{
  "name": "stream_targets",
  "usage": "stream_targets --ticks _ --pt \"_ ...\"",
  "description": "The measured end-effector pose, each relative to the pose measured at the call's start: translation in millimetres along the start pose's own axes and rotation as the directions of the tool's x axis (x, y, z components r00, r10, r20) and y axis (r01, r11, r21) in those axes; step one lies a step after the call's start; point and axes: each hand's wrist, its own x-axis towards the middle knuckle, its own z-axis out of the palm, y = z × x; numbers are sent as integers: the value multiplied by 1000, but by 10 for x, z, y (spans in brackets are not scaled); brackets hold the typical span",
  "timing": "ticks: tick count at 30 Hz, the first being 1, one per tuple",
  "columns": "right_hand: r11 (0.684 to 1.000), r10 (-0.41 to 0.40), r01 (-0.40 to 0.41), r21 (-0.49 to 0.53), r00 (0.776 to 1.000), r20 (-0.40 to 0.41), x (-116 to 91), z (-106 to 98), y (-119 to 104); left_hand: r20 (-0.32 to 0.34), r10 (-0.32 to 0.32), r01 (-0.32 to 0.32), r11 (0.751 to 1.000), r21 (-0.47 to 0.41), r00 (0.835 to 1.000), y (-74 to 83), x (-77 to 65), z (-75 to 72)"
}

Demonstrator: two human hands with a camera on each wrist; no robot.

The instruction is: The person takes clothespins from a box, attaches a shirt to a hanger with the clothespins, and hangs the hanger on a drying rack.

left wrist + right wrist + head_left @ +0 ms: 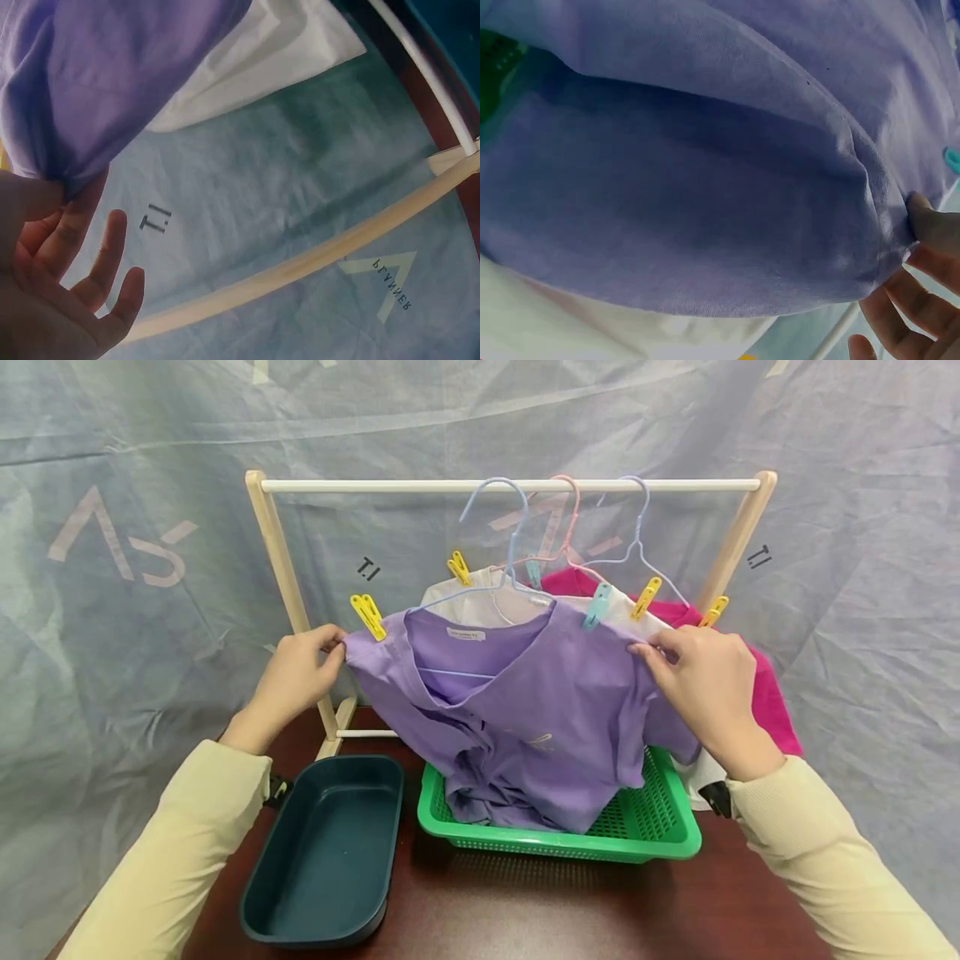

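Observation:
A purple T-shirt [555, 693] hangs on a light-blue wire hanger [516, 531], its lower part bunched in a green basket [562, 842]. My left hand [300, 668] pinches the shirt's shoulder on the left between thumb and index finger; in the left wrist view the other fingers are spread away from the cloth. With my right hand [701, 685] I pinch the opposite shoulder near the sleeve. A yellow clothespin [369, 617] clips the left shoulder, and a light-blue clothespin [597, 606] clips the right one.
Behind hang a white shirt [465, 602] and a magenta shirt [772, 702], with yellow clothespins [647, 597] on them. A rack with a white rail [375, 486] and wooden legs spans the back. On the table [480, 910], a dark blue tub [330, 852] stands left of the basket.

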Motion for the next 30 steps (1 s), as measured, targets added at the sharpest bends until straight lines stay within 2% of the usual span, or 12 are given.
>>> stream_targets --ticks 3,9,17,24,30 --pt "1000 12 -12 10 1000 17 107 -9 -34 -7 -39 39 999 -18 999 -10 67 -58" --pt "998 55 -55 4 997 63 324 -23 -101 -77 -90 87 995 -46 993 -24 219 -162" --pt "993 120 -122 0 978 170 607 16 -209 -121 -140 137 990 -34 983 -109 388 -241" --pt "981 192 -196 -11 948 254 777 59 -331 -127 -205 205 979 -10 971 -160 449 -259" --pt "980 197 -198 -25 938 284 838 119 -408 -119 -273 278 960 25 955 -196 463 -249"
